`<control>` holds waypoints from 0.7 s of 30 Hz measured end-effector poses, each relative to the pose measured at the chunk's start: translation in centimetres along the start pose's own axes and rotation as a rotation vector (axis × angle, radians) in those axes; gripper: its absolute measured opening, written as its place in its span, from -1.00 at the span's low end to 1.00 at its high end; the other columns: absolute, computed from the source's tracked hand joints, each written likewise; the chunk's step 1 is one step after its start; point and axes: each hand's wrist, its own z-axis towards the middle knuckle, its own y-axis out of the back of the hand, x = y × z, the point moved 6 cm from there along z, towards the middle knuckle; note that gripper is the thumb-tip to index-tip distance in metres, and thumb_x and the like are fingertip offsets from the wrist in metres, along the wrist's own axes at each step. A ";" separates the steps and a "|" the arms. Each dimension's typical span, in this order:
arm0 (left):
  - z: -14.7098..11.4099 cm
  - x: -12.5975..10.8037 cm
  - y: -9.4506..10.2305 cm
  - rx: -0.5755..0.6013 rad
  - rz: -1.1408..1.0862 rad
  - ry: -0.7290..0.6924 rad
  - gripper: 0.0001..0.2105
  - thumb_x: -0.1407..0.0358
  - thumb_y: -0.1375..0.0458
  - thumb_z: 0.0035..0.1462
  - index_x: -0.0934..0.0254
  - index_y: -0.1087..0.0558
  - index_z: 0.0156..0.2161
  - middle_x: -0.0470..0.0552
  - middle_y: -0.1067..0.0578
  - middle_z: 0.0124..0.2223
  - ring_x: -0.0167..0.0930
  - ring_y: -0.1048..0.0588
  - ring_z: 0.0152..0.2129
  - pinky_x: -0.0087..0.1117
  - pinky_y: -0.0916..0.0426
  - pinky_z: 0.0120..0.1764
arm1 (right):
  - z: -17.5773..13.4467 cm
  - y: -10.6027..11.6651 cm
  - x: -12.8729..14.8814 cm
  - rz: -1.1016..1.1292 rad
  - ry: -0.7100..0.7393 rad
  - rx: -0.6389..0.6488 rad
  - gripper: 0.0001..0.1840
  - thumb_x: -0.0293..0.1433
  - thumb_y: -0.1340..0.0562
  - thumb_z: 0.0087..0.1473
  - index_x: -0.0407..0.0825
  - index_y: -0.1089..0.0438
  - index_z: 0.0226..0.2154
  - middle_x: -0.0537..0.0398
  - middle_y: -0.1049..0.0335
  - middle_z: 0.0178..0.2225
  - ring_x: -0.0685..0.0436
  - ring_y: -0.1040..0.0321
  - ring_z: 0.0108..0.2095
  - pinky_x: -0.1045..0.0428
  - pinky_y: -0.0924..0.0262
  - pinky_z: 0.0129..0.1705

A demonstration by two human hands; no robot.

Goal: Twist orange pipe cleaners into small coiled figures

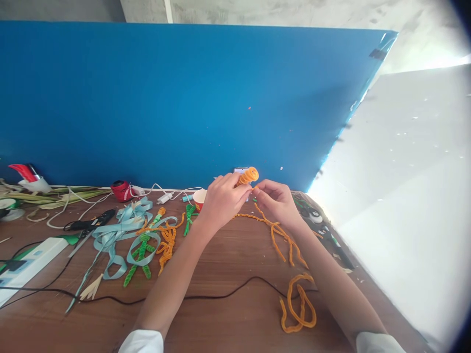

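Note:
My left hand (pixel 223 197) is closed around a tightly wound coil of orange pipe cleaner (pixel 251 174), whose round top shows above the fingers. Close beside it, my right hand (pixel 278 202) pinches a thin orange end by the coil, with thumb and forefinger together. Below the hands, loose orange pipe cleaners (pixel 275 228) lie spread on the table. Nearer to me lies a looped orange pipe cleaner (pixel 312 314). The lower part of the coil is hidden by my left hand.
On the left lie pale blue ribbon (pixel 121 228), green twisted pipe cleaners (pixel 142 252), a glue gun (pixel 90 223) and a white power strip (pixel 37 264). A black cable (pixel 206 297) crosses the table. Behind stand a paper cup (pixel 199 196), a phone (pixel 241 170) and a blue panel (pixel 176 98).

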 end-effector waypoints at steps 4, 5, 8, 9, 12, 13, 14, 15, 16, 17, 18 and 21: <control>0.1 -0.1 0.2 0.031 -0.007 -0.022 -0.75 0.28 -0.03 0.35 0.24 -0.54 -0.27 0.06 -0.45 -0.28 -0.35 -0.40 -0.33 -0.33 -0.13 -0.33 | 0.2 0.0 0.1 -0.021 0.039 0.034 -0.71 -0.16 -0.25 0.20 -0.04 -0.42 -0.37 0.18 -0.27 -0.49 0.04 -0.08 -0.52 0.08 0.01 -0.48; 0.0 -0.2 0.2 0.035 -0.007 -0.035 -0.75 0.29 -0.03 0.35 0.24 -0.54 -0.28 0.06 -0.45 -0.28 -0.35 -0.40 -0.34 -0.33 -0.12 -0.33 | 0.2 -0.1 0.1 -0.020 0.042 0.062 -0.71 -0.16 -0.23 0.21 -0.04 -0.42 -0.37 0.18 -0.26 -0.49 0.04 -0.07 -0.51 0.07 0.01 -0.47; 0.0 -0.4 0.1 0.047 -0.020 -0.062 -0.76 0.32 -0.03 0.34 0.24 -0.53 -0.29 0.06 -0.45 -0.27 -0.35 -0.40 -0.33 -0.33 -0.13 -0.34 | 0.2 -0.2 0.4 -0.046 0.075 0.135 -0.71 -0.19 -0.20 0.24 -0.05 -0.41 -0.38 0.17 -0.26 -0.47 0.03 -0.09 -0.47 0.07 0.01 -0.43; 0.0 -0.3 0.1 0.054 -0.038 -0.053 -0.76 0.32 -0.04 0.33 0.24 -0.53 -0.30 0.06 -0.46 -0.27 -0.34 -0.41 -0.33 -0.32 -0.13 -0.33 | 0.2 -0.2 0.5 -0.073 0.093 0.144 -0.72 -0.21 -0.19 0.25 -0.05 -0.41 -0.38 0.17 -0.27 -0.48 0.02 -0.09 -0.48 0.07 0.01 -0.44; 0.0 0.0 -0.2 0.090 -0.178 0.041 -0.78 0.32 -0.06 0.30 0.25 -0.53 -0.31 0.05 -0.47 -0.26 -0.34 -0.41 -0.33 -0.32 -0.17 -0.31 | 0.0 0.0 1.2 -0.235 0.215 0.119 -0.77 -0.29 -0.18 0.26 -0.05 -0.40 -0.39 0.18 -0.28 -0.51 0.02 -0.08 -0.51 0.06 0.02 -0.45; 0.0 0.2 -0.2 0.114 -0.262 0.094 -0.80 0.31 -0.07 0.28 0.25 -0.53 -0.30 0.05 -0.47 -0.25 -0.35 -0.41 -0.33 -0.32 -0.18 -0.31 | -0.2 0.0 1.7 -0.305 0.280 0.106 -0.79 -0.33 -0.17 0.26 -0.04 -0.40 -0.39 0.17 -0.29 -0.51 0.01 -0.10 -0.50 0.05 0.01 -0.44; 0.0 0.4 -0.4 0.149 -0.364 0.154 -0.81 0.31 -0.08 0.26 0.25 -0.53 -0.31 0.03 -0.48 -0.24 -0.36 -0.41 -0.34 -0.33 -0.19 -0.31 | -0.3 0.1 2.2 -0.372 0.355 0.097 -0.82 -0.37 -0.17 0.25 -0.04 -0.40 -0.38 0.16 -0.30 -0.50 0.00 -0.12 -0.48 0.04 -0.01 -0.43; -0.1 0.6 -0.6 0.196 -0.485 0.215 -0.82 0.30 -0.10 0.24 0.25 -0.52 -0.32 0.02 -0.48 -0.23 -0.37 -0.40 -0.35 -0.34 -0.20 -0.31 | -0.6 0.1 2.8 -0.430 0.432 0.100 -0.84 -0.41 -0.17 0.25 -0.03 -0.40 -0.37 0.14 -0.32 -0.49 -0.02 -0.14 -0.46 0.04 -0.03 -0.40; -0.1 0.7 -0.9 0.256 -0.623 0.276 -0.83 0.28 -0.11 0.22 0.25 -0.51 -0.35 0.00 -0.47 -0.25 -0.39 -0.39 -0.36 -0.36 -0.20 -0.32 | -0.8 0.0 3.4 -0.480 0.503 0.117 -0.86 -0.45 -0.16 0.24 -0.02 -0.39 -0.36 0.13 -0.33 -0.49 -0.03 -0.15 -0.44 0.03 -0.04 -0.38; -0.3 0.8 -1.3 0.328 -0.773 0.339 -0.83 0.26 -0.14 0.20 0.26 -0.49 -0.37 -0.02 -0.46 -0.28 -0.41 -0.38 -0.38 -0.37 -0.20 -0.34 | -1.1 -0.1 3.9 -0.523 0.565 0.145 -0.86 -0.49 -0.15 0.23 -0.02 -0.39 -0.35 0.13 -0.33 -0.49 -0.04 -0.14 -0.43 0.02 -0.05 -0.36; -0.4 0.8 -1.7 0.407 -0.929 0.399 -0.82 0.24 -0.16 0.18 0.27 -0.48 -0.40 -0.04 -0.44 -0.34 -0.42 -0.36 -0.41 -0.38 -0.20 -0.35 | -1.4 -0.3 4.4 -0.569 0.618 0.179 -0.84 -0.53 -0.14 0.22 -0.01 -0.38 -0.33 0.13 -0.31 -0.51 -0.05 -0.13 -0.44 0.02 -0.06 -0.35; -1.1 0.3 -2.8 0.626 -1.361 0.537 -0.82 0.23 -0.21 0.09 0.29 -0.45 -0.45 -0.07 -0.37 -0.46 -0.47 -0.32 -0.50 -0.40 -0.20 -0.38 | -2.3 -0.7 5.5 -0.739 0.729 0.240 -0.77 -0.58 -0.08 0.22 0.01 -0.38 -0.31 0.12 -0.29 -0.51 -0.08 -0.10 -0.44 -0.01 -0.06 -0.33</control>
